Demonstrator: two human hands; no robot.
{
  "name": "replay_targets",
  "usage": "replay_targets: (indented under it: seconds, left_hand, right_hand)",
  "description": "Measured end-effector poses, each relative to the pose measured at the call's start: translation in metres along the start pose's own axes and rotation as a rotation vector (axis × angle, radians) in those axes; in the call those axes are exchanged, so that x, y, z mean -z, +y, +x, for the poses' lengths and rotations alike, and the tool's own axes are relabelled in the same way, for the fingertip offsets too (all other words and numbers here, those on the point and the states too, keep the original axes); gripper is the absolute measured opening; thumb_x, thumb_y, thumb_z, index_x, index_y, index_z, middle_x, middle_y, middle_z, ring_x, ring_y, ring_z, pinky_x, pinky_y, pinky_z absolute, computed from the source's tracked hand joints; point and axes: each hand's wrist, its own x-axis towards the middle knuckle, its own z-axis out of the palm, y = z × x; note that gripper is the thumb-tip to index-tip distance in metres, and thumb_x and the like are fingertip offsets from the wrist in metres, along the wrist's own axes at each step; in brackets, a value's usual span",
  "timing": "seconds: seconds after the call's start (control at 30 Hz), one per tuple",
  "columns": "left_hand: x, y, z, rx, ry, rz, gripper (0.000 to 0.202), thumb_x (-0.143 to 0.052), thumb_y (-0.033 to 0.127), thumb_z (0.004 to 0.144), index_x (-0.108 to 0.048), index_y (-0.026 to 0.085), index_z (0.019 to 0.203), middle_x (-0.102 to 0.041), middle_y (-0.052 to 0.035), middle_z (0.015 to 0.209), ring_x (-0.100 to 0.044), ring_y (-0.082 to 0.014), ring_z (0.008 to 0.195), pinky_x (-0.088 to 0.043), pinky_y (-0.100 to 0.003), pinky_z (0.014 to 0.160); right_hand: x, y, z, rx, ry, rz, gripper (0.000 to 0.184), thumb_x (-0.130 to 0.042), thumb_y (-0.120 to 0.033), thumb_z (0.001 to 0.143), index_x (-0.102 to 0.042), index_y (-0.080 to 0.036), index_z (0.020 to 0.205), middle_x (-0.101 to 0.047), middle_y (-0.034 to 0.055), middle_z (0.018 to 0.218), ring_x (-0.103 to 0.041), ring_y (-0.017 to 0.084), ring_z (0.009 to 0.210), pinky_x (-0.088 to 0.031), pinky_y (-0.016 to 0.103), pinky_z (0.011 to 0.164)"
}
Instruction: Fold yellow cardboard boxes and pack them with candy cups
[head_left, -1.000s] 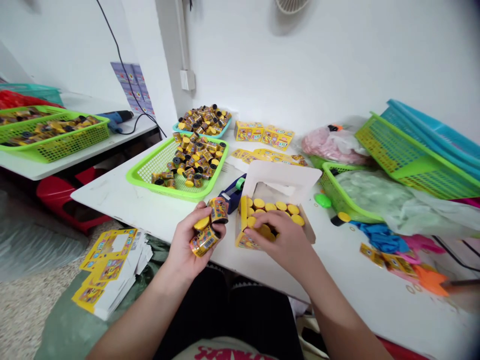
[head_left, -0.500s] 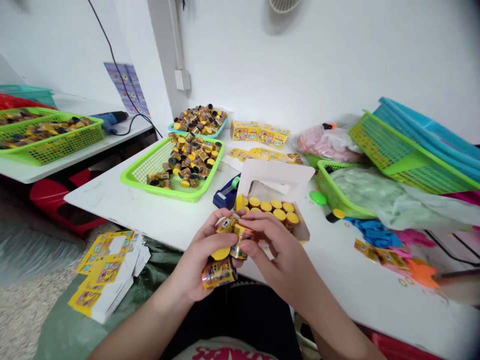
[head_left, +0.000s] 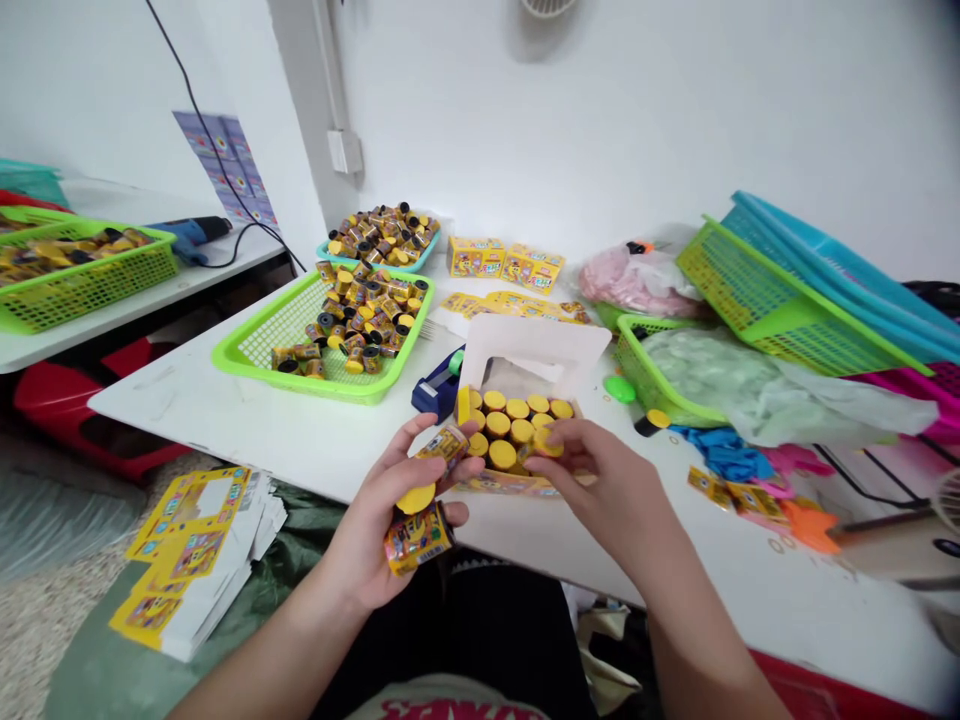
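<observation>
My left hand point(head_left: 375, 520) is closed around a few small printed tubs point(head_left: 418, 540) with yellow lids, held in front of the table edge. My right hand point(head_left: 600, 470) pinches another yellow-lidded tub point(head_left: 549, 441) at the right front of an open carton point(head_left: 525, 484). Rows of tubs point(head_left: 499, 427) stand upright in that carton, lids up. Its white lid point(head_left: 577, 345), with a cut-out window, is folded back. The lower part of the pinched tub is hidden by my fingers and the carton.
Left of the carton is a blue tape dispenser point(head_left: 439, 383). Behind it, a green basket point(head_left: 307, 385) and a blue one point(head_left: 431, 252) hold many tubs. Two closed cartons point(head_left: 532, 268) stand at the wall. Flat cartons point(head_left: 187, 560) lie at lower left. Stacked baskets point(head_left: 780, 310) lean at right.
My right hand has moved away from my left with one tub and is now over the carton's right front. My left hand still holds its tubs. The view has shifted slightly.
</observation>
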Motion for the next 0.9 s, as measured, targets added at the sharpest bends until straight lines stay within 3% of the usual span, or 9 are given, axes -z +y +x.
replay_targets:
  seconds: [0.1, 0.2, 0.27, 0.33, 0.43, 0.67, 0.73, 0.8, 0.9]
  left_hand:
    - [-0.004, 0.000, -0.001, 0.034, -0.033, -0.009, 0.046, -0.061, 0.005, 0.077, -0.048, 0.023, 0.116, -0.063, -0.0126, 0.122, -0.069, -0.0183, 0.088, -0.050, -0.019, 0.053]
    - [-0.005, 0.000, -0.004, 0.118, -0.110, 0.007, 0.051, -0.063, 0.006, 0.076, -0.046, 0.024, 0.121, -0.065, -0.0111, 0.115, -0.068, -0.0167, 0.083, -0.050, -0.019, 0.052]
    - [-0.004, -0.001, -0.007, 0.189, -0.170, 0.046, 0.058, -0.065, 0.008, 0.075, -0.044, 0.025, 0.126, -0.067, -0.0083, 0.100, -0.066, -0.0155, 0.076, -0.051, -0.020, 0.052]
    - [-0.003, -0.002, -0.008, 0.248, -0.225, 0.110, 0.067, -0.068, 0.009, 0.073, -0.039, 0.028, 0.131, -0.066, -0.0036, 0.084, -0.064, -0.0136, 0.066, -0.052, -0.020, 0.053]
    - [0.000, -0.004, -0.010, 0.307, -0.293, 0.190, 0.075, -0.070, 0.010, 0.072, -0.034, 0.033, 0.134, -0.065, -0.0004, 0.076, -0.063, -0.0132, 0.061, -0.053, -0.020, 0.052]
    - [0.002, -0.015, -0.011, 0.415, -0.379, 0.190, 0.060, -0.068, 0.007, 0.071, -0.049, 0.033, 0.121, -0.066, -0.0048, 0.095, -0.066, -0.0186, 0.080, -0.054, -0.018, 0.048]
    - [0.005, -0.015, -0.014, 0.414, -0.376, 0.220, 0.055, -0.069, 0.008, 0.071, -0.054, 0.033, 0.118, -0.063, -0.0063, 0.110, -0.065, -0.0208, 0.089, -0.053, -0.018, 0.049]
    - [0.008, -0.006, -0.016, 0.361, -0.336, 0.280, 0.045, -0.072, 0.013, 0.072, -0.060, 0.031, 0.111, -0.057, -0.0069, 0.126, -0.064, -0.0213, 0.093, -0.052, -0.018, 0.050]
    - [0.015, 0.030, -0.005, 0.014, -0.197, 0.469, 0.023, -0.074, 0.020, 0.075, -0.066, 0.024, 0.096, -0.063, -0.0085, 0.116, -0.064, -0.0172, 0.078, -0.053, -0.021, 0.053]
  right_hand:
    - [-0.006, 0.000, 0.000, 0.066, -0.025, -0.055, 0.012, -0.068, -0.033, 0.082, -0.062, -0.023, 0.085, -0.073, 0.0047, 0.089, -0.070, 0.024, 0.082, -0.058, 0.038, 0.070]
    - [-0.001, -0.016, -0.002, 0.229, 0.028, -0.051, 0.015, -0.064, -0.034, 0.087, -0.065, -0.024, 0.098, -0.071, 0.0078, 0.114, -0.061, 0.028, 0.114, -0.052, 0.048, 0.094]
    - [0.006, -0.030, -0.004, 0.378, -0.107, -0.008, 0.032, -0.064, -0.034, 0.088, -0.061, -0.026, 0.119, -0.065, 0.0058, 0.129, -0.053, 0.025, 0.126, -0.046, 0.046, 0.105]
    - [0.012, -0.042, -0.005, 0.495, -0.351, 0.032, 0.043, -0.063, -0.032, 0.089, -0.055, -0.029, 0.131, -0.061, 0.0013, 0.135, -0.048, 0.021, 0.131, -0.041, 0.040, 0.111]
    - [0.017, -0.052, -0.005, 0.502, -0.568, 0.065, 0.040, -0.060, -0.021, 0.091, -0.057, -0.030, 0.129, -0.063, -0.0030, 0.130, -0.049, 0.017, 0.129, -0.039, 0.034, 0.113]
    - [0.023, -0.053, -0.015, 0.400, -0.697, 0.027, 0.053, -0.053, 0.001, 0.080, -0.064, -0.031, 0.120, -0.063, 0.0016, 0.121, -0.060, 0.018, 0.116, -0.054, 0.027, 0.093]
    - [0.028, -0.047, -0.018, 0.329, -0.668, 0.039, 0.043, -0.055, 0.000, 0.080, -0.066, -0.031, 0.108, -0.065, 0.0000, 0.116, -0.063, 0.016, 0.108, -0.056, 0.025, 0.087]
    - [0.033, -0.034, -0.019, 0.235, -0.502, 0.037, 0.029, -0.061, -0.010, 0.082, -0.064, -0.030, 0.103, -0.067, 0.0001, 0.109, -0.066, 0.016, 0.096, -0.057, 0.026, 0.080]
    - [0.036, -0.007, -0.014, 0.113, -0.110, -0.065, 0.023, -0.068, -0.031, 0.081, -0.060, -0.026, 0.103, -0.069, 0.0025, 0.093, -0.066, 0.019, 0.078, -0.056, 0.031, 0.068]
